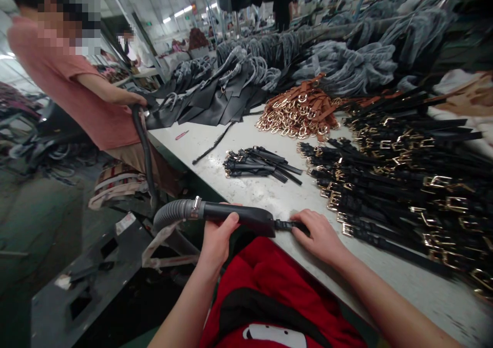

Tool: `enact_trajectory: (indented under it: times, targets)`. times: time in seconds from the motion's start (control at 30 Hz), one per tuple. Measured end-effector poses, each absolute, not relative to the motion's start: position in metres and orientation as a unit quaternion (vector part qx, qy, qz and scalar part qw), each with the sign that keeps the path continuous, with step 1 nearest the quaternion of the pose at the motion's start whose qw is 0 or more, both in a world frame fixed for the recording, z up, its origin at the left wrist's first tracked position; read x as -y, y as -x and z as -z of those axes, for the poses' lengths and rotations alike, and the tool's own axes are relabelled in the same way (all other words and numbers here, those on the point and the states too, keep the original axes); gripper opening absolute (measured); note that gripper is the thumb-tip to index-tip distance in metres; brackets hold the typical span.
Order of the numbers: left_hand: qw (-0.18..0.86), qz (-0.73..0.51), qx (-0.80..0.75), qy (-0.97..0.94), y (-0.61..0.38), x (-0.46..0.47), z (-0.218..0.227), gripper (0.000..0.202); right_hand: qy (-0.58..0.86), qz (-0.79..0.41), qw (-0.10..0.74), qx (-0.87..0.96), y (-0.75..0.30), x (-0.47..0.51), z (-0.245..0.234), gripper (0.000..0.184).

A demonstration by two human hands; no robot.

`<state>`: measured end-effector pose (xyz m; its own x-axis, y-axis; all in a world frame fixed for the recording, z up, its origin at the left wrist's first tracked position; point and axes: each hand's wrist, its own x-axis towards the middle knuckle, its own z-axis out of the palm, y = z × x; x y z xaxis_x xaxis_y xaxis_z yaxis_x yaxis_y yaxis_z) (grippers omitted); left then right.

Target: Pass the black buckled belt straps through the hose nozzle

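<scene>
My left hand (216,235) is wrapped round a black hose nozzle (241,217), whose ribbed grey hose (173,213) is fixed on with a metal clamp. The nozzle's wide mouth points right, at the table edge. In front of that mouth, my right hand (316,232) grips a short black strap (284,225), with its fingers closed over it. The strap's left end lies close to the nozzle mouth; whether they touch I cannot tell. Beyond my hands, a small pile of black straps (260,163) with buckles rests on the white table (215,176).
Many black buckled straps (389,199) cover the table's right side. Brown straps with gold rings (298,109) are heaped behind. Black sheets (219,104) and wrapped grey straps (342,65) lie at the back. A person in pink (73,76) stands at left. A grey machine box (88,281) is below.
</scene>
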<state>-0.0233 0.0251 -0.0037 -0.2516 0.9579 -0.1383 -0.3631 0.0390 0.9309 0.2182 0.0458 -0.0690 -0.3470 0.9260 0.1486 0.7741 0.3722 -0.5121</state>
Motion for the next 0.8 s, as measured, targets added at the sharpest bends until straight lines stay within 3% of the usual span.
enact_trajectory:
  times: [0.37, 0.57, 0.8]
  targets:
    - [0.531, -0.586, -0.488, -0.370, -0.015, -0.036, 0.004, 0.031, 0.532, -0.176, 0.193, 0.806, -0.222, -0.047, 0.074, 0.019]
    - [0.496, -0.566, -0.509, -0.418, -0.018, -0.041, -0.009, 0.024, 0.540, -0.205, 0.220, 0.786, -0.222, -0.047, 0.076, 0.032]
    - [0.487, -0.555, -0.514, -0.437, -0.029, -0.048, -0.013, 0.020, 0.551, -0.204, 0.220, 0.778, -0.221, -0.047, 0.077, 0.034]
